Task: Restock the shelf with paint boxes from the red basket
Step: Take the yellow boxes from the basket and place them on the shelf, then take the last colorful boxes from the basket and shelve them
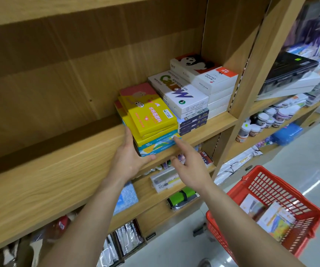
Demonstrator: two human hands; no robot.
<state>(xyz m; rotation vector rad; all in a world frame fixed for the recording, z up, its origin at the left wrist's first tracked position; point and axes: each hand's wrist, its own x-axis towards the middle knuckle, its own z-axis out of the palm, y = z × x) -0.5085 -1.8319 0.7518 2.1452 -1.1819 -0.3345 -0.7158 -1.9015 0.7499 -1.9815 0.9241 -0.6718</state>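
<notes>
Fingers (128,135) of left hand (130,157) cup yellow box stack (151,122).

The shelf (63,170) is pale wood-grain. Above the hands sit yellow boxes (151,116) with pink tops; the box beneath (158,146) is blue with yellow patches. The basket (282,191) is red lattice.

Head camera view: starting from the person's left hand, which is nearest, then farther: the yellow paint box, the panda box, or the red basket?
1. Yellow paint box: directly above the left hand, atop the stack it steadies.
2. Panda box: farther back on the same shelf, up and right.
3. Red basket: off the shelf, on the floor at lower right.
</notes>
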